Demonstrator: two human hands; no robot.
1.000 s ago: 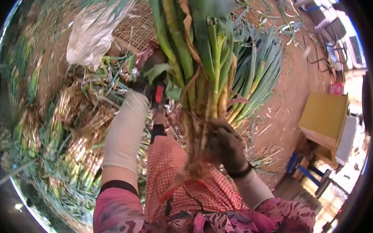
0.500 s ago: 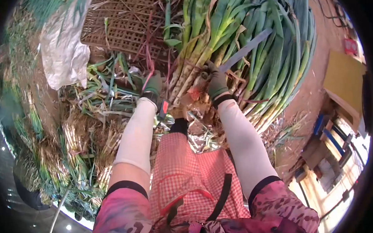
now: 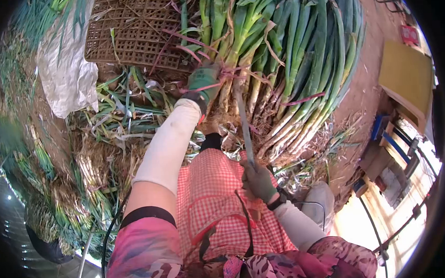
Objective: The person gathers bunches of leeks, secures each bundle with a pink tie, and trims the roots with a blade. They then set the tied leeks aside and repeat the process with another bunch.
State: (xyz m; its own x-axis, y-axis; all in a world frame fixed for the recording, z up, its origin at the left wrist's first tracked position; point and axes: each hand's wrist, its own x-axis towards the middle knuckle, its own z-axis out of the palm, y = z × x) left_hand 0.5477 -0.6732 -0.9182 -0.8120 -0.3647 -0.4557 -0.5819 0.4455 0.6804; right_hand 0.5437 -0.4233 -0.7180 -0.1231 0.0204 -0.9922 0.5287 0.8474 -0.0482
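Note:
A bundle of large green onions (image 3: pixel 238 44) lies in front of me, leaves pointing away and roots toward me. Pink tie strips (image 3: pixel 232 72) cross its stalks. My left hand (image 3: pixel 203 82), in a green glove, is closed at the bundle's left side, on the pink tie; its fingertips are partly hidden. My right hand (image 3: pixel 258 181), also gloved, is wrapped round the near end of a long knife (image 3: pixel 245 120). The blade points away from me, its far end up against the tied stalks. To the right rests a bigger pile of green onions (image 3: pixel 319 70).
A brown plastic crate (image 3: pixel 133 36) and a white sack (image 3: pixel 66 76) lie at the far left. Loose leaf scraps (image 3: pixel 127 111) and more onion bunches (image 3: pixel 92 169) cover the ground on the left. A yellowish board (image 3: pixel 408 83) stands at the right.
My right hand has drawn back toward my lap, the knife swinging from pointing right to pointing away. My left hand has moved right and slightly away, onto the bundle's tie.

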